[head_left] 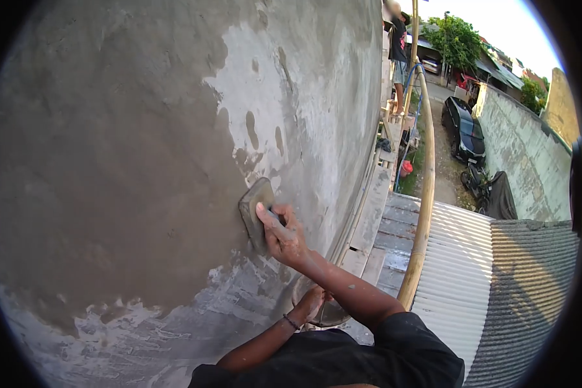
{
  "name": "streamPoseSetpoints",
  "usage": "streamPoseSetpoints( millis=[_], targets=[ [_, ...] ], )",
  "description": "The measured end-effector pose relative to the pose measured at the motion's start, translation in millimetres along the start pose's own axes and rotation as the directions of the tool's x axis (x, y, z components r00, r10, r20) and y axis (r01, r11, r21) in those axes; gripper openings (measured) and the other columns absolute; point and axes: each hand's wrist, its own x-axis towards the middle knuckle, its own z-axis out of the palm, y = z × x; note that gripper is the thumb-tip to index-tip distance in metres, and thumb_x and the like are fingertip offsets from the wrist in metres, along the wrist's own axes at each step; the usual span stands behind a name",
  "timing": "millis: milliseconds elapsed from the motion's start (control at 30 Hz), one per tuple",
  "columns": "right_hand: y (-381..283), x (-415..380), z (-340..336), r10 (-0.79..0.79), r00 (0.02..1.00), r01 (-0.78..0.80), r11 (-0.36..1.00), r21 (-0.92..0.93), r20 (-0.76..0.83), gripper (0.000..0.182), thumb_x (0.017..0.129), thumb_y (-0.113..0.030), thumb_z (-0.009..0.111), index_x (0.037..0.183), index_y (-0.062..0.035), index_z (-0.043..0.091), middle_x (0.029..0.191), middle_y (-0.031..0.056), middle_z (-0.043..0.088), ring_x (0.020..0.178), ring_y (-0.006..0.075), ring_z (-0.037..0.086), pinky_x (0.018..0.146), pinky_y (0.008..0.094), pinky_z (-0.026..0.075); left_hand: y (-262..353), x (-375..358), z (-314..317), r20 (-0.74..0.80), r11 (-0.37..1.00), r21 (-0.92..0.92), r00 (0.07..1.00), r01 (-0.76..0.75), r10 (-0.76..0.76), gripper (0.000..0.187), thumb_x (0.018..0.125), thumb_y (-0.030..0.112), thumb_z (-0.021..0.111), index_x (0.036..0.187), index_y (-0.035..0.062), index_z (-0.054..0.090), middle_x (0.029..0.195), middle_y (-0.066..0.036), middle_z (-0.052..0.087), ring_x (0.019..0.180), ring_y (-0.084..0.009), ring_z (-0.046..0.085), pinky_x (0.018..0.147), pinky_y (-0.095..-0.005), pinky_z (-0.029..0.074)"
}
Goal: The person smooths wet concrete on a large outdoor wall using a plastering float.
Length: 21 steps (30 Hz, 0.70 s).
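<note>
My R hand [284, 236] is up on the wall [116, 174], elbow bent, forearm [346, 288] angled up and across from the dark sleeve [414, 339]. That grip's closed on a flat plastering float [252, 210], thumb over the near side, other fingers curled round the handle area, tho exact finger contact is partly hidden. Float's tilted a bit, up against the wall right abt where the darker wet-looking coat meets the pale patchy stuff. Some grey smears on my knuckles + forearm.

L hand [312, 305] is lower down, wrist bent, dark bracelet [291, 321] on it. That grip looks closed on the rim of a round container [333, 315], but my R forearm crosses in front, so can't see all of it or what's inside.

Close on my R side there's a long curved bamboo pole [427, 194] running up past my upper arm, w/ narrow planks [376, 210] between it and the wall. Another person [399, 45] is standing farther along the planks, well apart from me. Past the pole: corrugated roofing [456, 252] below, black car [464, 129], motorbike [475, 181] next to a dark cover [501, 197], & a weathered boundary wall [520, 142] behind.
</note>
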Motion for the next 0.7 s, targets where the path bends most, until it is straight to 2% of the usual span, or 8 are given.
streamPoseSetpoints(
  millis=[67,267,400,500,567,633,667,700],
  targets=[
    [3,-32,-14,0.099,0.989,-0.094,0.994,-0.054,0.111,0.060,0.078,0.007,0.058,0.132,-0.0180,0.060,0.094,0.0150,0.053,0.069,0.0269,0.055,0.060,0.0328,0.049,-2,-5,1,-0.052,1.000,-0.001,0.998,-0.025,0.025,0.021,0.098,0.030,0.048,0.104,0.0122,0.056,0.089,0.004,0.053,0.084,-0.0090,0.052,0.080,-0.0267,0.042],
    [-19,-15,-39,0.227,0.973,-0.230,0.968,-0.103,-0.036,0.050,0.087,0.007,0.049,0.135,-0.0044,0.054,0.088,0.0121,0.052,0.078,0.0228,0.048,0.070,0.0318,0.043,-4,-5,-5,-0.010,0.996,-0.008,0.996,-0.085,0.085,0.016,0.093,0.028,0.050,0.092,0.0121,0.053,0.081,0.004,0.050,0.073,-0.0065,0.049,0.069,-0.0238,0.043],
    [-41,1,-35,0.249,0.968,-0.251,0.967,-0.040,-0.042,0.044,0.092,0.000,0.045,0.136,-0.0014,0.053,0.089,0.0088,0.047,0.082,0.0198,0.043,0.077,0.0292,0.038,3,-10,0,-0.073,0.996,-0.005,0.994,-0.085,0.085,0.014,0.092,0.025,0.050,0.085,0.0121,0.052,0.079,0.003,0.049,0.072,-0.0065,0.048,0.069,-0.0234,0.042],
    [-58,11,-33,0.161,0.985,-0.162,0.987,-0.011,-0.058,0.042,0.094,-0.004,0.044,0.135,0.0007,0.053,0.091,0.0086,0.049,0.085,0.0206,0.044,0.079,0.0301,0.038,-4,-8,-3,-0.082,0.992,0.002,0.988,-0.128,0.128,0.021,0.095,0.030,0.048,0.088,0.0115,0.054,0.079,0.003,0.050,0.071,-0.0076,0.049,0.068,-0.0233,0.043],
    [-67,19,-30,-0.058,0.994,0.048,0.994,-0.102,-0.094,0.046,0.088,0.003,0.051,0.133,-0.0047,0.057,0.089,0.0103,0.050,0.079,0.0213,0.048,0.068,0.0312,0.043,-13,-4,-10,-0.087,0.991,-0.009,0.987,-0.133,0.132,0.024,0.097,0.033,0.047,0.090,0.0112,0.056,0.080,0.002,0.051,0.071,-0.0081,0.049,0.068,-0.0232,0.043],
    [-69,17,-26,-0.107,0.992,0.096,0.983,-0.157,-0.064,0.047,0.085,0.003,0.054,0.131,-0.0056,0.059,0.091,0.0102,0.050,0.076,0.0203,0.049,0.063,0.0302,0.043,-17,-2,-19,0.028,0.987,0.004,0.987,-0.159,0.159,0.039,0.100,0.041,0.050,0.117,0.0076,0.058,0.110,0.000,0.061,0.100,-0.0103,0.055,0.091,-0.0324,0.044],
    [-69,16,-23,-0.155,0.987,0.145,0.968,-0.206,-0.036,0.048,0.083,0.002,0.057,0.130,-0.0065,0.061,0.092,0.0101,0.050,0.073,0.0192,0.049,0.059,0.0292,0.043,-19,-1,-18,0.029,0.988,0.003,0.988,-0.155,0.155,0.039,0.100,0.041,0.050,0.117,0.0076,0.058,0.110,0.000,0.061,0.100,-0.0103,0.055,0.091,-0.0324,0.044],
    [-64,15,-18,-0.165,0.986,0.155,0.968,-0.198,-0.036,0.055,0.074,0.003,0.062,0.127,-0.0123,0.064,0.094,0.0104,0.049,0.068,0.0182,0.050,0.051,0.0276,0.042,-21,0,-15,-0.037,0.988,0.033,0.988,-0.150,0.151,0.032,0.098,0.039,0.048,0.106,0.0097,0.058,0.098,0.001,0.057,0.088,-0.0088,0.052,0.081,-0.0289,0.044]
  ],
)
